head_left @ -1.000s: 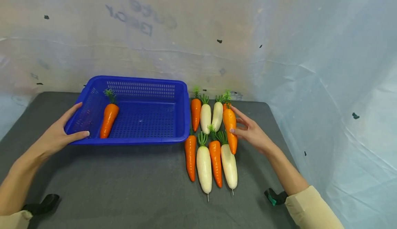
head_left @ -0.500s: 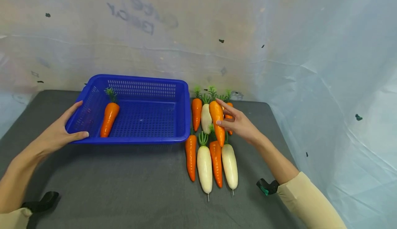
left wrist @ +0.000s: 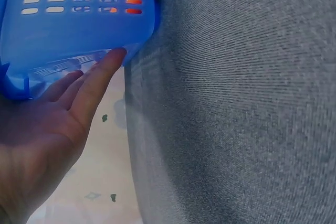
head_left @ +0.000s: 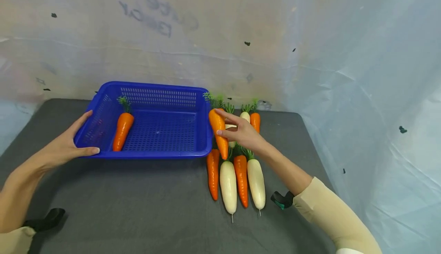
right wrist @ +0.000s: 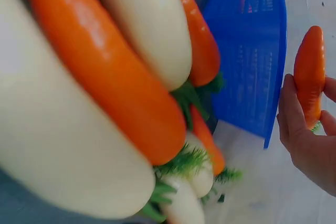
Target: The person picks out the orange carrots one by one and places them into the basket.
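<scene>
In the head view my right hand (head_left: 246,133) pinches a carrot (head_left: 218,131) between thumb and fingers, its leafy top pointing away from me. The carrot hangs by the right end of a blue plastic basket (head_left: 155,155). The right wrist view shows this carrot (right wrist: 311,66) raised beside the basket wall (right wrist: 244,66). My left hand (head_left: 67,145) holds the basket's left end, thumb over the front rim, fingers along the outer side. One carrot (head_left: 123,131) lies inside the basket at the left. The left wrist view has my fingers against the basket's slotted end (left wrist: 73,30).
Right of the basket, carrots and white radishes lie in two rows on the grey cloth-covered table (head_left: 148,204). The front row has a carrot (head_left: 213,173), a radish (head_left: 228,187), another carrot (head_left: 241,179) and another radish (head_left: 256,181). A plastic sheet (head_left: 220,36) hangs behind.
My right hand has carried the carrot leftward from the back row's right end to the basket's right rim. The left hand stays on the basket.
</scene>
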### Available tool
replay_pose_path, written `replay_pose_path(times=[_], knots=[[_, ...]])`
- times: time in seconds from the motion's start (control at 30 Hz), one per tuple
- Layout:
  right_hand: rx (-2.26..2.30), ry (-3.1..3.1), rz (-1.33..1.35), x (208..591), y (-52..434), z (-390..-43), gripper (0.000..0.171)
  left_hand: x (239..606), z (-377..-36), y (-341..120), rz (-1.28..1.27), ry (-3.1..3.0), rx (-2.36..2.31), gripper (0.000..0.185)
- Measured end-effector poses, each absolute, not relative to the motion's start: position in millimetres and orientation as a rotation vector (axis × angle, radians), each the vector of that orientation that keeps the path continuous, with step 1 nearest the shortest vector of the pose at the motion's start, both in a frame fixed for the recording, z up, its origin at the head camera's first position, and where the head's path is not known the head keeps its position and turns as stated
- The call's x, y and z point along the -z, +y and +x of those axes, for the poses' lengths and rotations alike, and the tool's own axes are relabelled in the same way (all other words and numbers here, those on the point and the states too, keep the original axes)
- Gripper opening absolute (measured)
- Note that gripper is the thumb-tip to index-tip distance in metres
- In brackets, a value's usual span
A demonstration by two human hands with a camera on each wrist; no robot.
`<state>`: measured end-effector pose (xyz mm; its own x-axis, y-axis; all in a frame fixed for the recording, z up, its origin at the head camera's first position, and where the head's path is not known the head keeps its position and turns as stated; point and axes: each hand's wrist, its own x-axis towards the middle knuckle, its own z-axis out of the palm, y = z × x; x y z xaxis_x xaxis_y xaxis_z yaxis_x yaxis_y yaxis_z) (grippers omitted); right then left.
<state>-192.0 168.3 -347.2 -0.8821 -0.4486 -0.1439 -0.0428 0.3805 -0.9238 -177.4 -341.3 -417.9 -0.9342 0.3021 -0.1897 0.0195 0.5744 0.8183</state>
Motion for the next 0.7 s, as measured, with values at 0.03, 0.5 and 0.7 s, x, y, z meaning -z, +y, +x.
replay_pose_path(times=[0.03, 0.5, 0.7], knots=[[1.500, 2.276, -0.427, 346, 164, -192, 0.064, 418, -178, -341, 0.254, 2.495, -1.298, 0.110], [1.560, 2.209, -0.523, 347, 119, -211, 0.067, 419, -177, -340, 0.227, 2.505, -1.313, 0.108], [1.632, 2.133, -0.529, 350, 102, -219, 0.066, 419, -179, -339, 0.220, 2.509, -1.303, 0.108]])
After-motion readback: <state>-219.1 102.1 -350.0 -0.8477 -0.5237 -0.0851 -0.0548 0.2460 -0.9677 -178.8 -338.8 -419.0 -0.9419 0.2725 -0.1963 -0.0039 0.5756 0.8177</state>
